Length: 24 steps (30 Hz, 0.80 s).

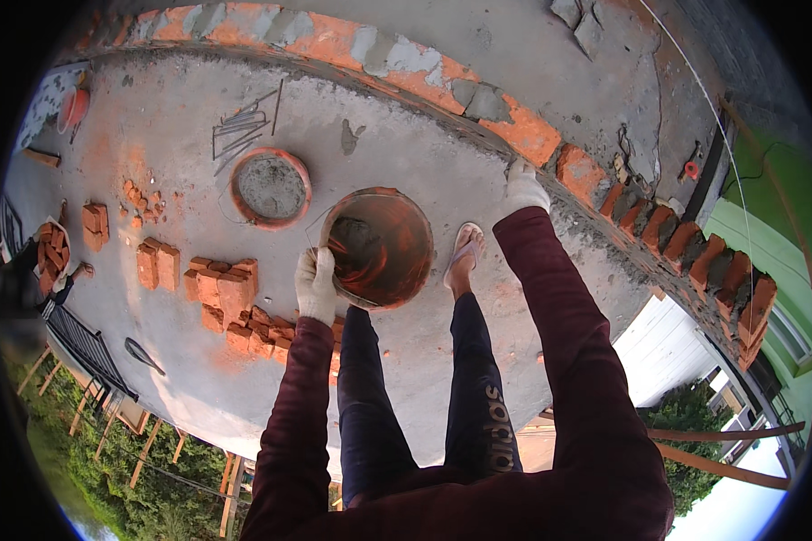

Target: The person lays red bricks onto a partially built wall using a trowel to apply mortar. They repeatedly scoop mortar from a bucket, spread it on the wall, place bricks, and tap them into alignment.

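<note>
My left hand (316, 283), in a white work glove, is closed on the rim of a large reddish-brown mortar pan (404, 261). Some wet grey mortar lies in the pan, mostly toward its far left side, and smears coat the inner wall. The pan is in front of my legs, left of my sandalled foot. My right hand (524, 188), also gloved, is stretched out to the low brick wall (523, 131) and touches or nearly touches its near face. Its fingers look curled in; whether they hold anything is hidden.
A second round pan (271, 187) full of grey mortar stands farther left, beside bent steel rods (239, 131). Stacked bricks (224, 287) lie left of my legs. Another person (27, 279) carries bricks at the far left. Upright-set bricks (681, 242) continue the wall on the right.
</note>
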Each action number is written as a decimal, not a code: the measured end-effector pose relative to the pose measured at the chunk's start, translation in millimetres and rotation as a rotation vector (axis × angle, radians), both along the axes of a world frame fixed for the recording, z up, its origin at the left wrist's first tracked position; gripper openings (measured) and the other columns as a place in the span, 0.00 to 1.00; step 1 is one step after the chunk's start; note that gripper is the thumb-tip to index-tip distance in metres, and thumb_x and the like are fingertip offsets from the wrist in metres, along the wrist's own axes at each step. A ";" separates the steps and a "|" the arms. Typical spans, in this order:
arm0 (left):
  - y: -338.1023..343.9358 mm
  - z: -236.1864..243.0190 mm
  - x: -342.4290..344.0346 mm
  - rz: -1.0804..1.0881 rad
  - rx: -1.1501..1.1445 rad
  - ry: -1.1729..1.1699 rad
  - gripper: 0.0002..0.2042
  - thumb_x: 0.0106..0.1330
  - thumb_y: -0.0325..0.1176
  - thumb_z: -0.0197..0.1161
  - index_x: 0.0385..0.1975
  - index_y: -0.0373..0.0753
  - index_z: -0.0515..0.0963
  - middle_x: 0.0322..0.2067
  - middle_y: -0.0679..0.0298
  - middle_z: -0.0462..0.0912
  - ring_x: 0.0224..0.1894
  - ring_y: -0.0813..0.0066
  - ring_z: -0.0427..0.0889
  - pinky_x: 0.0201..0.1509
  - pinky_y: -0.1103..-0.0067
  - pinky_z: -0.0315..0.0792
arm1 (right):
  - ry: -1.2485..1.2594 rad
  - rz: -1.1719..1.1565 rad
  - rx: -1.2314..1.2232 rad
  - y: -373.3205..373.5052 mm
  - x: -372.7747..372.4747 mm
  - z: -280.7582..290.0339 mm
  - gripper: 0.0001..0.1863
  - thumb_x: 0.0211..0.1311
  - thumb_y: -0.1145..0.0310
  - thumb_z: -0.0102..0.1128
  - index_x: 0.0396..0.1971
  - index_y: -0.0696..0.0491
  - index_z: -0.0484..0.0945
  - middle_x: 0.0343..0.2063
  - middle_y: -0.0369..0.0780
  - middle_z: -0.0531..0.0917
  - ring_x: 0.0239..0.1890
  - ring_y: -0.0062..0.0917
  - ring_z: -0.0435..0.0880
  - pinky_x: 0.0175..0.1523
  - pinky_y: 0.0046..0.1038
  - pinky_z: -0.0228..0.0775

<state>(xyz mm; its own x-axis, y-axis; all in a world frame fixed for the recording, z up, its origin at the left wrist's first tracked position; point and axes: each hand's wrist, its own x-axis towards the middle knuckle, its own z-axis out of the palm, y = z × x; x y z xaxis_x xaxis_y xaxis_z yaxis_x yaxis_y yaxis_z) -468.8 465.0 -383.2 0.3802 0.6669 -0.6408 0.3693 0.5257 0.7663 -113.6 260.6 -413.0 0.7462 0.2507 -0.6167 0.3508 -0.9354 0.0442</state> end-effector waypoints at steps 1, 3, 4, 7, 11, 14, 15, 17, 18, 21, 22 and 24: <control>4.1 10.3 4.8 0.003 0.024 -0.014 0.12 0.78 0.42 0.60 0.40 0.40 0.76 0.36 0.74 0.78 0.38 0.88 0.73 0.41 0.83 0.71 | -0.022 -0.013 0.011 -22.7 -4.0 15.0 0.25 0.66 0.68 0.59 0.61 0.59 0.66 0.58 0.54 0.78 0.55 0.51 0.84 0.56 0.46 0.80; 11.5 25.1 18.4 0.043 0.041 -0.047 0.13 0.79 0.44 0.58 0.40 0.39 0.76 0.36 0.74 0.78 0.38 0.88 0.73 0.41 0.83 0.71 | 0.063 -0.048 -0.112 -61.3 -15.9 46.3 0.29 0.65 0.68 0.60 0.63 0.62 0.64 0.54 0.57 0.81 0.55 0.50 0.84 0.57 0.46 0.78; 14.2 32.5 23.2 0.063 0.024 -0.060 0.14 0.80 0.44 0.57 0.40 0.39 0.76 0.36 0.74 0.78 0.38 0.87 0.72 0.41 0.83 0.71 | 0.060 -0.048 -0.136 -87.5 -19.0 62.0 0.27 0.67 0.67 0.59 0.62 0.62 0.67 0.51 0.57 0.83 0.54 0.50 0.84 0.56 0.46 0.78; 32.0 63.1 44.1 0.025 0.063 -0.096 0.14 0.80 0.44 0.56 0.40 0.39 0.76 0.36 0.74 0.77 0.38 0.87 0.72 0.43 0.83 0.70 | 0.070 0.103 0.190 -143.0 -42.0 140.2 0.24 0.64 0.68 0.62 0.58 0.56 0.69 0.41 0.54 0.82 0.45 0.54 0.84 0.47 0.51 0.76; 62.6 110.3 45.3 -0.220 0.058 -0.167 0.15 0.81 0.44 0.55 0.40 0.37 0.77 0.38 0.75 0.78 0.40 0.88 0.72 0.46 0.84 0.69 | 0.242 0.516 0.447 -73.9 -87.3 261.4 0.24 0.61 0.69 0.64 0.56 0.56 0.70 0.37 0.48 0.80 0.31 0.44 0.86 0.35 0.41 0.79; 62.2 187.4 74.8 -0.319 0.026 -0.202 0.15 0.81 0.44 0.56 0.41 0.36 0.78 0.37 0.76 0.77 0.40 0.88 0.71 0.47 0.84 0.69 | 0.041 0.719 0.338 3.6 -116.8 293.4 0.28 0.57 0.71 0.65 0.59 0.58 0.70 0.35 0.44 0.80 0.31 0.37 0.87 0.32 0.36 0.80; 66.4 217.7 82.3 -0.359 0.035 -0.188 0.15 0.80 0.43 0.56 0.41 0.36 0.78 0.36 0.76 0.77 0.40 0.88 0.70 0.47 0.84 0.69 | -0.062 0.770 0.334 20.9 -122.0 299.7 0.30 0.56 0.72 0.65 0.61 0.60 0.70 0.34 0.43 0.80 0.31 0.35 0.88 0.33 0.34 0.81; 68.2 261.6 89.7 -0.361 0.079 -0.190 0.15 0.80 0.42 0.57 0.43 0.35 0.80 0.37 0.75 0.78 0.40 0.88 0.72 0.47 0.83 0.70 | -0.119 0.795 0.328 32.9 -125.8 312.0 0.34 0.56 0.72 0.65 0.64 0.61 0.68 0.36 0.43 0.81 0.32 0.34 0.88 0.33 0.34 0.81; 74.9 270.8 90.7 -0.397 0.103 -0.213 0.15 0.80 0.42 0.57 0.44 0.35 0.80 0.38 0.74 0.80 0.41 0.87 0.73 0.48 0.83 0.70 | -0.149 0.803 0.321 34.7 -129.1 323.2 0.36 0.55 0.72 0.65 0.66 0.62 0.67 0.37 0.43 0.82 0.33 0.34 0.89 0.33 0.34 0.82; 77.6 323.7 92.1 -0.359 0.228 -0.249 0.15 0.79 0.42 0.58 0.46 0.33 0.81 0.39 0.71 0.82 0.41 0.86 0.74 0.47 0.82 0.71 | 0.021 0.818 0.185 22.6 -148.6 365.5 0.40 0.56 0.71 0.66 0.69 0.66 0.63 0.39 0.44 0.84 0.35 0.35 0.90 0.35 0.36 0.82; 75.0 343.0 91.5 -0.324 0.282 -0.251 0.16 0.79 0.42 0.58 0.45 0.33 0.81 0.39 0.71 0.82 0.41 0.86 0.74 0.47 0.82 0.71 | 0.124 0.884 0.057 16.8 -152.4 379.9 0.37 0.55 0.71 0.66 0.65 0.68 0.65 0.39 0.47 0.86 0.37 0.36 0.90 0.38 0.40 0.83; 75.1 378.3 84.9 -0.345 0.369 -0.250 0.16 0.79 0.42 0.57 0.46 0.32 0.80 0.38 0.70 0.82 0.41 0.85 0.74 0.47 0.82 0.71 | 0.251 0.830 0.134 4.3 -150.6 412.2 0.33 0.55 0.74 0.64 0.61 0.69 0.67 0.37 0.50 0.86 0.39 0.38 0.91 0.38 0.42 0.83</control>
